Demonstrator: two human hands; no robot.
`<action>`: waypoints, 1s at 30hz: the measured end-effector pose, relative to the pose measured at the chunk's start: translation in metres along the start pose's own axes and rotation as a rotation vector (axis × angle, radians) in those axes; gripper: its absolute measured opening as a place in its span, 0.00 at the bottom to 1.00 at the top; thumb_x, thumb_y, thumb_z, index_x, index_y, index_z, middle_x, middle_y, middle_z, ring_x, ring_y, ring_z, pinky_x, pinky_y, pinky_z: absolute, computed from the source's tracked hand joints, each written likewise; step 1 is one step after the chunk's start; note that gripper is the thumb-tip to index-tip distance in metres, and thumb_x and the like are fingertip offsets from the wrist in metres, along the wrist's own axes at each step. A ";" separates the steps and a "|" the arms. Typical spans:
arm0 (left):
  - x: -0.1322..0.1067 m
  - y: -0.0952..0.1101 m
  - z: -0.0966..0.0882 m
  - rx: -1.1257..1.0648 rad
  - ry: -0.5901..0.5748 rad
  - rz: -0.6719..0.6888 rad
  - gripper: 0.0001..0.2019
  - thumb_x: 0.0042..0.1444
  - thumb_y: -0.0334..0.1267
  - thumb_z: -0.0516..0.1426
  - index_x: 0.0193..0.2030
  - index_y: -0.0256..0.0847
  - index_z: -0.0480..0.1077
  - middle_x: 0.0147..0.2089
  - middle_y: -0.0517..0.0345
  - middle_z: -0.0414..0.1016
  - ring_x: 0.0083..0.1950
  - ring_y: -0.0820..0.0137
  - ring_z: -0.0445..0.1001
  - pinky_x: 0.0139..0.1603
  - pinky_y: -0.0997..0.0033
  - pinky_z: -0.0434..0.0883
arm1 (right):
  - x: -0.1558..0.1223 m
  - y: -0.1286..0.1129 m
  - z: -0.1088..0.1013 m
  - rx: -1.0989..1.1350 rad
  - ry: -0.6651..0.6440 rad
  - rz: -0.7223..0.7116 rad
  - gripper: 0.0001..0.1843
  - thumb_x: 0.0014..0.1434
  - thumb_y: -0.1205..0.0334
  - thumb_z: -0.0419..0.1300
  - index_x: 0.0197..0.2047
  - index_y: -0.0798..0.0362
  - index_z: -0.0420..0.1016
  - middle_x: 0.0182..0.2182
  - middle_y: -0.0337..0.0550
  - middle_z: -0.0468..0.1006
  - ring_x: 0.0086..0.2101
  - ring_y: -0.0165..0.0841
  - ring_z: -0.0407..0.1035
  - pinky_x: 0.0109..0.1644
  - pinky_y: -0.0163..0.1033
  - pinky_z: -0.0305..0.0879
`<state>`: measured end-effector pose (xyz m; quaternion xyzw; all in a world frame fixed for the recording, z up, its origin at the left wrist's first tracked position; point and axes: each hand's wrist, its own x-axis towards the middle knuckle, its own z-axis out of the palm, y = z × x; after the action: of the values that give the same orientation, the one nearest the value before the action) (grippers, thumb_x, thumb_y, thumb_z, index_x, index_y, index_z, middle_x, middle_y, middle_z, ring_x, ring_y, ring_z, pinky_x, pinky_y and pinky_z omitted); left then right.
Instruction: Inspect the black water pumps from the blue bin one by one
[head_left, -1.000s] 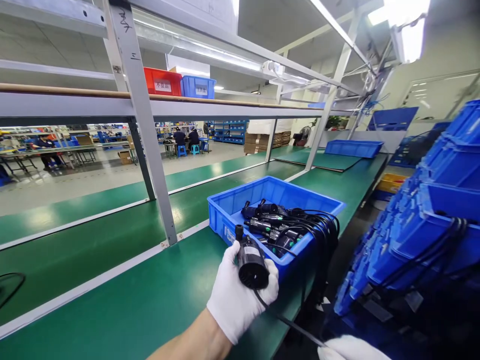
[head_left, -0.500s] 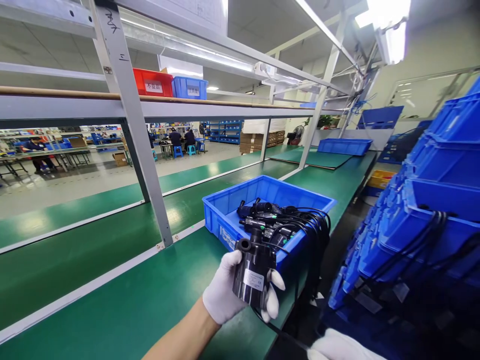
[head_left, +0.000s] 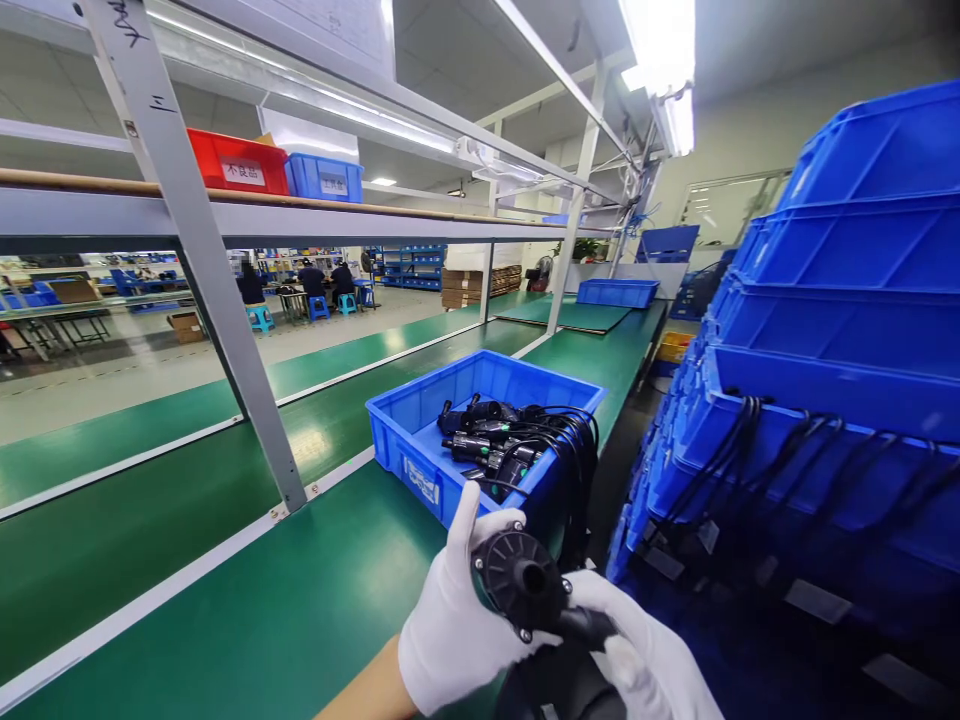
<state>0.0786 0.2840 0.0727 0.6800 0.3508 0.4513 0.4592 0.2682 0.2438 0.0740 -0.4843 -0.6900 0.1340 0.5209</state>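
My left hand (head_left: 450, 625) wears a white glove and grips a small black pump (head_left: 525, 580) low in the view, its round face with a centre hole turned toward me. My right hand (head_left: 637, 655), also gloved in white, has come up against the pump from the right and closes on its lower body. Just beyond them a blue bin (head_left: 420, 440) sits on the green bench (head_left: 225, 600), holding several more black pumps (head_left: 480, 435) with black cables (head_left: 574, 450) draped over its right rim.
A tall stack of blue bins (head_left: 840, 300) with cables hanging out rises on the right. A grey frame post (head_left: 202, 270) stands at left, carrying a shelf with a red bin (head_left: 236, 165) and a blue bin (head_left: 324, 180). People sit at far tables (head_left: 315, 285).
The view has swung right and down. My left hand turned the pump so its round face points at me, and my right hand rose from the bottom edge onto the pump.
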 end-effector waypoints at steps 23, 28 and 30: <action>0.002 -0.048 0.008 -0.119 -0.022 0.161 0.65 0.50 0.51 0.73 0.77 0.35 0.30 0.69 0.32 0.63 0.70 0.56 0.68 0.75 0.57 0.59 | 0.001 -0.004 0.003 0.060 -0.096 -0.193 0.20 0.79 0.46 0.41 0.58 0.42 0.69 0.42 0.37 0.81 0.40 0.25 0.79 0.44 0.20 0.70; 0.001 -0.048 0.010 -0.131 -0.024 0.109 0.64 0.48 0.47 0.74 0.77 0.39 0.32 0.69 0.37 0.64 0.69 0.58 0.69 0.72 0.59 0.63 | 0.002 -0.002 0.005 0.044 -0.099 -0.211 0.20 0.79 0.46 0.40 0.54 0.43 0.70 0.38 0.36 0.80 0.38 0.26 0.80 0.44 0.21 0.71; 0.000 -0.046 0.010 -0.137 -0.023 0.111 0.63 0.49 0.47 0.74 0.77 0.38 0.32 0.69 0.37 0.64 0.69 0.59 0.69 0.73 0.60 0.61 | 0.003 -0.004 0.005 0.032 -0.091 -0.214 0.19 0.79 0.47 0.41 0.55 0.42 0.69 0.37 0.35 0.79 0.38 0.25 0.80 0.43 0.20 0.70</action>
<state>0.0847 0.2964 0.0282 0.6706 0.2753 0.4912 0.4829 0.2621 0.2457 0.0769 -0.3928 -0.7584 0.1106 0.5081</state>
